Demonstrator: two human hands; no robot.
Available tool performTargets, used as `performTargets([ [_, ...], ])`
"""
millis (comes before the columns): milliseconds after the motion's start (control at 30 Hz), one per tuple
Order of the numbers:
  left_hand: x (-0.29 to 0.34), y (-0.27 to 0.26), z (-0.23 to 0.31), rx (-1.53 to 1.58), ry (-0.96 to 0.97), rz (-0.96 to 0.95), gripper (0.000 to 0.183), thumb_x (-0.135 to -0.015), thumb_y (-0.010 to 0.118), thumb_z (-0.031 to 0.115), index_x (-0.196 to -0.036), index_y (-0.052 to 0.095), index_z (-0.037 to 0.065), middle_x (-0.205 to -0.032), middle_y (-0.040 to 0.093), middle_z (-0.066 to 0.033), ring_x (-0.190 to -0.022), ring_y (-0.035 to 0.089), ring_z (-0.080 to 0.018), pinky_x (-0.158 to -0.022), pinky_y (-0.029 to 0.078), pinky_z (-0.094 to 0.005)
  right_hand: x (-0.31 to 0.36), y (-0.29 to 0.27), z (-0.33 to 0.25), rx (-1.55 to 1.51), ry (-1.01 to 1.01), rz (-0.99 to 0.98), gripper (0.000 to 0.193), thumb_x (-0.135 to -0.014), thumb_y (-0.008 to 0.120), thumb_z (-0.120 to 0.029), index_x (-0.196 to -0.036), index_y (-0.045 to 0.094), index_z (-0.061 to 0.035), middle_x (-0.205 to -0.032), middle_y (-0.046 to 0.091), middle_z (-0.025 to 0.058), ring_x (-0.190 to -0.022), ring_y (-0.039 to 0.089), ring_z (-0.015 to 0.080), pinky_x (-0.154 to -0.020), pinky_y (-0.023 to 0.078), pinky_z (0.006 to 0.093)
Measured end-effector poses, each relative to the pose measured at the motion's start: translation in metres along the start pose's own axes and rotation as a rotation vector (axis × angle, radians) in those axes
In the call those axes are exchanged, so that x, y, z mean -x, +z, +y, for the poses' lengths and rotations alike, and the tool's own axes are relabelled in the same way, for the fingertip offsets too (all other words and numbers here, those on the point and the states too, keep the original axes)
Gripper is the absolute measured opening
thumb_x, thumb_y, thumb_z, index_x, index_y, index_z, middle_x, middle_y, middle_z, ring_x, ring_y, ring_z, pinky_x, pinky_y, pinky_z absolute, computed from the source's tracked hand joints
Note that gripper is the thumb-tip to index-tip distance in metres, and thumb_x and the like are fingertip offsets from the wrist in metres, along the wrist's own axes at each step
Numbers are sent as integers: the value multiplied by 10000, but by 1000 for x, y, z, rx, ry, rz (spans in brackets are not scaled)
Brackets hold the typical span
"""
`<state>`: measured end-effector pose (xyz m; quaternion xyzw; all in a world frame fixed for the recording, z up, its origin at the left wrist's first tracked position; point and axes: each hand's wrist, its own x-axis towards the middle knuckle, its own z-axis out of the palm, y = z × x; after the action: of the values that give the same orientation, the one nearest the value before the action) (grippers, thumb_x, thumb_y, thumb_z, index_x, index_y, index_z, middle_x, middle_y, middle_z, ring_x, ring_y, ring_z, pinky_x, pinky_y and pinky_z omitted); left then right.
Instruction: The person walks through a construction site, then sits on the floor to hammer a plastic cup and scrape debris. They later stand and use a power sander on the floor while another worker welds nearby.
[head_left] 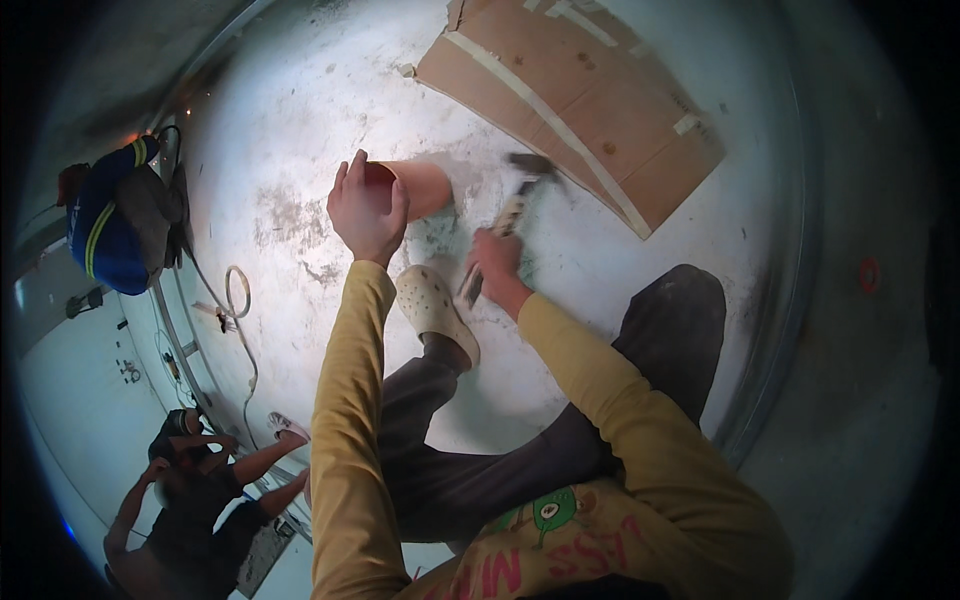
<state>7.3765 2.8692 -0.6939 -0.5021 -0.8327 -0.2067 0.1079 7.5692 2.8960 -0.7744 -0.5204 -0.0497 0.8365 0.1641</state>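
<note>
An orange pipe (pixel 428 190), short and wide, lies on the pale floor with its dark open end toward me. My left hand (pixel 368 215) is at that open end, thumb at one side and fingers at the other, holding the rim. A hammer (pixel 508 212) is in my right hand (pixel 497 255), the fingers closed round its light handle. Its dark head, smeared by motion, is raised to the right of the pipe. Below the pipe is my foot in a cream clog (pixel 430 305).
A flattened cardboard sheet (pixel 590 100) with tape strips lies at the far right. To the left, a blue bag-like bundle (pixel 118 215) with yellow stripes hangs beside a cable (pixel 248 365). Another person (pixel 195 500) sits at the lower left. A red ring (pixel 869 275) is far right.
</note>
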Motion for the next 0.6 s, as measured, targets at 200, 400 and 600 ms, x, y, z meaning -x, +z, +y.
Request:
performTargets([
  [200, -11, -6, 11, -16, -40, -25, 600, -876, 688, 463, -1322, 617, 69, -1261, 657, -133, -1209, 584, -355, -956, 489, -465, 4, -13, -22, 324, -77, 109, 126, -837, 662, -9, -795, 543, -3, -580, 508, 46, -428, 493, 173, -394, 422, 348],
  [400, -45, -20, 14, -165, -353, -464, 502, -885, 615, 590, -1148, 714, 173, -1105, 691, -80, -1044, 654, -313, -883, 529, -449, -1, -24, -61, 186, -222, -22, 166, -841, 654, -9, -794, 496, -32, -601, 518, 48, -425, 481, 152, -392, 418, 335],
  [600, -44, -17, 27, -165, -465, -379, 389, -887, 608, 502, -1041, 730, 166, -1077, 690, -71, -1023, 667, -288, -872, 536, -434, -4, -38, -59, 271, -194, 9, 146, -840, 640, -3, -845, 496, -20, -607, 521, 47, -431, 483, 145, -395, 428, 336],
])
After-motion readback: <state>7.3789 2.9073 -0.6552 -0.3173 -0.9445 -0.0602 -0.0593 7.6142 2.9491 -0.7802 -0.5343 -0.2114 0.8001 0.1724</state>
